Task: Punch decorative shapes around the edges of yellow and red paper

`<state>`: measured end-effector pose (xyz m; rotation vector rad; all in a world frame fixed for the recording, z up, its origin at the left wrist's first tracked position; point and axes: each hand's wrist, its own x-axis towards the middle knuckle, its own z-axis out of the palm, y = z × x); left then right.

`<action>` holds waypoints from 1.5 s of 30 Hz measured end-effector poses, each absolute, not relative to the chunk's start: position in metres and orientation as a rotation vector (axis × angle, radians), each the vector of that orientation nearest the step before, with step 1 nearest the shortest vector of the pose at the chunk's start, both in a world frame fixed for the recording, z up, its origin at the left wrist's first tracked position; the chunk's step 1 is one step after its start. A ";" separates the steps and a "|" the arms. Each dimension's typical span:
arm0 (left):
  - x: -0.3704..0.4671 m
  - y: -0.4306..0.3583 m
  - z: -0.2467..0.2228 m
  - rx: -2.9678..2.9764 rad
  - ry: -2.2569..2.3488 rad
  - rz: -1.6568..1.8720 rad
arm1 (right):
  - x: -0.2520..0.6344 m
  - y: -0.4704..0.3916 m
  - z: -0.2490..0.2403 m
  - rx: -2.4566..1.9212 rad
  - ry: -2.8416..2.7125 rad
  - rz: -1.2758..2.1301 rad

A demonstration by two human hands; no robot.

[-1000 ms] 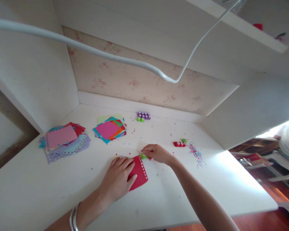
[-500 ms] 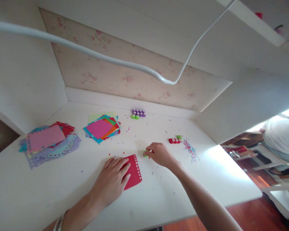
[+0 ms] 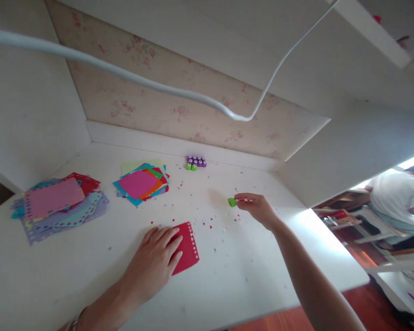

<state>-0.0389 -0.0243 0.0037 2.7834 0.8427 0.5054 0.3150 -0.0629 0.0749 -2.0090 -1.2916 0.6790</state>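
My left hand (image 3: 158,253) lies spread over a red sheet of paper (image 3: 186,248), whose right edge carries a row of punched holes. Pinched between the fingers of my right hand (image 3: 258,207) is a small green craft punch (image 3: 232,202), held above the table, apart from the sheet. Red punches (image 3: 244,200) are mostly hidden behind that hand. Tiny red and pale paper bits (image 3: 211,226) are scattered between the sheet and my right hand.
Punched sheets (image 3: 55,197) form a pile at the left, beside a stack of coloured paper (image 3: 138,185). Purple and green punches (image 3: 196,162) stand near the back wall. A white cable (image 3: 179,92) crosses the upper view. Another person (image 3: 388,193) is at far right.
My right hand has moved right and slightly away, carrying the green punch from beside the sheet toward the red punches. My left hand stays on the sheet. The view has shifted slightly.
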 end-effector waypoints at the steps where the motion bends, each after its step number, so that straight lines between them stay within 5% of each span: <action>1: -0.039 -0.024 0.003 2.788 0.835 0.504 | 0.324 -0.062 0.075 -2.019 -1.279 0.646; 13: -0.039 -0.021 0.001 2.780 0.821 0.555 | 0.424 -0.034 0.065 -2.447 -1.403 0.074; 45: -0.040 -0.025 0.004 2.741 0.853 0.594 | 0.402 -0.079 0.050 -2.661 -1.647 -0.058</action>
